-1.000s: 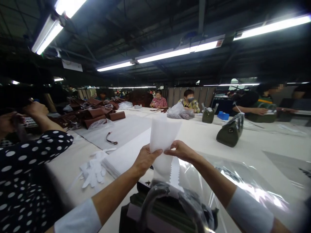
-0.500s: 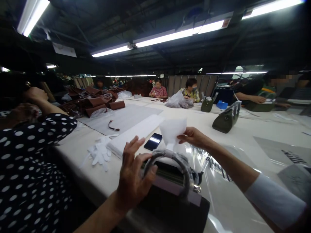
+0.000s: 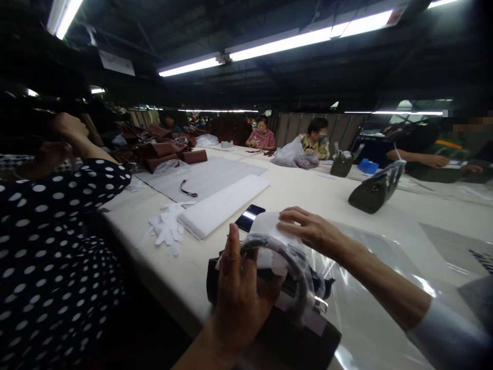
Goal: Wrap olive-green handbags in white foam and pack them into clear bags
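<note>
A dark handbag (image 3: pixel 285 329) stands at the near table edge, its handle (image 3: pixel 296 262) wrapped in clear film. My left hand (image 3: pixel 241 293) is curled around the near side of the bag's top by the handle. My right hand (image 3: pixel 308 228) presses a white sheet of foam paper (image 3: pixel 265 226) down onto the bag's top, fingers bent over it. A black phone (image 3: pixel 249 217) lies just beyond the bag.
A stack of white sheets (image 3: pixel 223 205) and white gloves (image 3: pixel 167 228) lie to the left. An olive handbag (image 3: pixel 375 192) stands at the right, clear plastic bags (image 3: pixel 385 267) beside me. A person in a dotted sleeve (image 3: pixel 50 231) sits close on my left; several others work at the far side.
My right hand has brought the white sheet down from the air onto the bag. My left hand let go of the sheet and settled on the bag's top.
</note>
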Tool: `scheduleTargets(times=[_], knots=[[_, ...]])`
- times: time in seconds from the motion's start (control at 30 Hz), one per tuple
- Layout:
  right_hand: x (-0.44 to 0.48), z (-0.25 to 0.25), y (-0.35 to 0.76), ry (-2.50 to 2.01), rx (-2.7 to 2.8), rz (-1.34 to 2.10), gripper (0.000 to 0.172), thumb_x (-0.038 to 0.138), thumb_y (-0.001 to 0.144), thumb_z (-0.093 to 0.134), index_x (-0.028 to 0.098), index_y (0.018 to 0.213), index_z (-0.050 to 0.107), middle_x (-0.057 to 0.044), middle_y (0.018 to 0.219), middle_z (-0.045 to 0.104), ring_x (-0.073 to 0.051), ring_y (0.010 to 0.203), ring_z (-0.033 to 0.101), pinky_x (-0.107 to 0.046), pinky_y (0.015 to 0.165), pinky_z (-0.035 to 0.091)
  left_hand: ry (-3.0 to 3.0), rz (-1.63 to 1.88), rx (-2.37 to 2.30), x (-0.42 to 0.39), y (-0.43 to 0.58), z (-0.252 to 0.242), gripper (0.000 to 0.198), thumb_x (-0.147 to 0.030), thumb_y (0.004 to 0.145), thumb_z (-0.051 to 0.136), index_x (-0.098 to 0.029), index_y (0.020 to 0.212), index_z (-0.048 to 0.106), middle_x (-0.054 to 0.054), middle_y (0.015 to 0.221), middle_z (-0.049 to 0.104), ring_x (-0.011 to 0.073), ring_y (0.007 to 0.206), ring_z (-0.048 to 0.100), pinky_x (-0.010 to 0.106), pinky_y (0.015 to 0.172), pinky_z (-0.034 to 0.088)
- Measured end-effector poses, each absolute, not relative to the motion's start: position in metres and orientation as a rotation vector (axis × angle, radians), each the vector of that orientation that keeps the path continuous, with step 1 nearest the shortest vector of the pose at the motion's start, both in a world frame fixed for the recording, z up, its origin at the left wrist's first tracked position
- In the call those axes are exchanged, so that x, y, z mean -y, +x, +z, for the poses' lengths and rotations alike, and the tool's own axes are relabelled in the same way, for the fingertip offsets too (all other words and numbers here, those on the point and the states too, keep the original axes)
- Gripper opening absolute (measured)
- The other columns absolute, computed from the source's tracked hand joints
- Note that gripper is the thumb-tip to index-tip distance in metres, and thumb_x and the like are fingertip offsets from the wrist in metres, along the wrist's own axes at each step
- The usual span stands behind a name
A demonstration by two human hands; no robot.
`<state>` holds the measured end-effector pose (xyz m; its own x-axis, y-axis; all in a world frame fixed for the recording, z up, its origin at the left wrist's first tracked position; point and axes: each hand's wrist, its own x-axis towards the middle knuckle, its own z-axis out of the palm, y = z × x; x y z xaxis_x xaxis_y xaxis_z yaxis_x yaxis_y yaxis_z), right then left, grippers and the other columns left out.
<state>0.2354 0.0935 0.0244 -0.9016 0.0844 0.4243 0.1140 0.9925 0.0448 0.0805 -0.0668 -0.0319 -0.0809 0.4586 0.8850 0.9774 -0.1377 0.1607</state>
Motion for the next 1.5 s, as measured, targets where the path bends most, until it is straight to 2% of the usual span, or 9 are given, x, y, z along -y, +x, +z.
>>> scheduleTargets(times=[0.1, 0.23, 0.33, 0.47, 0.6, 0.7, 0.9, 1.07, 1.5], knots=[[-0.092, 0.023, 0.227, -0.075, 2.681, -0.084, 0.028, 0.014, 0.089, 0.035, 0.019, 0.104, 0.057, -0.011, 0.107, 0.055, -0.019, 0.109, 0.046, -0.035, 0.083, 0.047, -1.629, -1.217, 1.615, 0.066, 0.083, -0.032, 0.060, -0.044, 0.072, 0.063, -0.009, 0.117, 0.045, 0.024, 0.142, 0.019, 0.0356, 0.126, 0.031, 0.045, 0.097, 0.039], [-0.093, 0.024, 0.221, -0.043, 2.626, 0.066, 0.030, 0.008, 0.086, 0.036, 0.020, 0.100, 0.060, -0.008, 0.103, 0.059, -0.016, 0.105, 0.050, -0.032, 0.085, 0.047, -1.698, -1.300, 1.662, 0.062, 0.080, -0.030, 0.023, -0.024, 0.080, 0.054, -0.017, 0.102, 0.055, 0.014, 0.143, 0.021, 0.0283, 0.123, 0.038, 0.042, 0.096, 0.042], [-0.083, 0.025, 0.231, -0.238, 2.574, 0.216, 0.036, 0.011, 0.085, 0.038, 0.023, 0.113, 0.055, -0.008, 0.120, 0.052, -0.019, 0.114, 0.047, -0.038, 0.093, 0.043, -1.693, -1.364, 1.623, 0.058, 0.080, -0.027, 0.007, -0.018, 0.079, 0.053, -0.018, 0.084, 0.058, 0.010, 0.138, 0.032, 0.0264, 0.118, 0.044, 0.043, 0.095, 0.043], [-0.035, 0.014, 0.265, -0.782, 2.413, 0.457, 0.069, 0.039, 0.081, 0.051, 0.024, 0.140, 0.020, -0.012, 0.141, 0.030, -0.033, 0.122, 0.038, -0.053, 0.092, 0.041, -1.685, -1.412, 1.604, 0.054, 0.080, -0.027, 0.006, -0.018, 0.077, 0.057, -0.017, 0.083, 0.059, 0.011, 0.135, 0.036, 0.0281, 0.120, 0.040, 0.046, 0.096, 0.041], [0.020, -0.013, 0.272, -1.058, 2.296, 0.428, 0.087, 0.055, 0.065, 0.064, 0.022, 0.137, 0.028, -0.015, 0.133, 0.041, -0.037, 0.117, 0.042, -0.055, 0.089, 0.042, -1.713, -1.412, 1.545, 0.052, 0.080, -0.027, 0.007, -0.016, 0.077, 0.058, -0.015, 0.083, 0.060, 0.013, 0.133, 0.039, 0.0278, 0.124, 0.036, 0.044, 0.100, 0.037], [0.041, -0.034, 0.256, -1.176, 2.141, 0.326, 0.081, 0.053, 0.067, 0.063, 0.022, 0.135, 0.031, -0.015, 0.123, 0.050, -0.035, 0.110, 0.048, -0.053, 0.086, 0.044, -1.714, -1.410, 1.535, 0.051, 0.081, -0.026, 0.004, -0.016, 0.076, 0.059, -0.013, 0.080, 0.060, 0.015, 0.132, 0.039, 0.0283, 0.126, 0.034, 0.045, 0.102, 0.034], [0.046, -0.055, 0.238, -1.301, 1.933, 0.177, 0.080, 0.043, 0.079, 0.053, 0.021, 0.142, 0.009, -0.015, 0.124, 0.048, -0.032, 0.111, 0.047, -0.051, 0.090, 0.040, -1.771, -1.264, 1.541, 0.062, 0.084, -0.026, 0.007, -0.012, 0.077, 0.054, -0.014, 0.070, 0.055, 0.014, 0.137, 0.037, 0.0309, 0.130, 0.025, 0.053, 0.103, 0.026], [0.045, -0.055, 0.238, -1.324, 1.917, 0.163, 0.080, 0.043, 0.077, 0.055, 0.021, 0.142, 0.013, -0.013, 0.112, 0.055, -0.031, 0.103, 0.051, -0.049, 0.089, 0.039, -1.774, -1.135, 1.541, 0.088, 0.091, -0.015, 0.011, -0.014, 0.076, 0.055, -0.015, 0.066, 0.052, 0.013, 0.132, 0.044, 0.0299, 0.129, 0.029, 0.056, 0.104, 0.019], [0.043, -0.049, 0.237, -1.411, 1.790, 0.308, 0.074, 0.041, 0.070, 0.058, 0.020, 0.135, 0.030, -0.008, 0.092, 0.061, -0.025, 0.080, 0.057, -0.039, 0.074, 0.044, -1.831, -1.287, 1.357, 0.099, 0.082, -0.064, 0.011, -0.014, 0.074, 0.060, -0.018, 0.084, 0.060, 0.008, 0.098, 0.063, 0.0200, 0.088, 0.056, 0.037, 0.078, 0.043]])
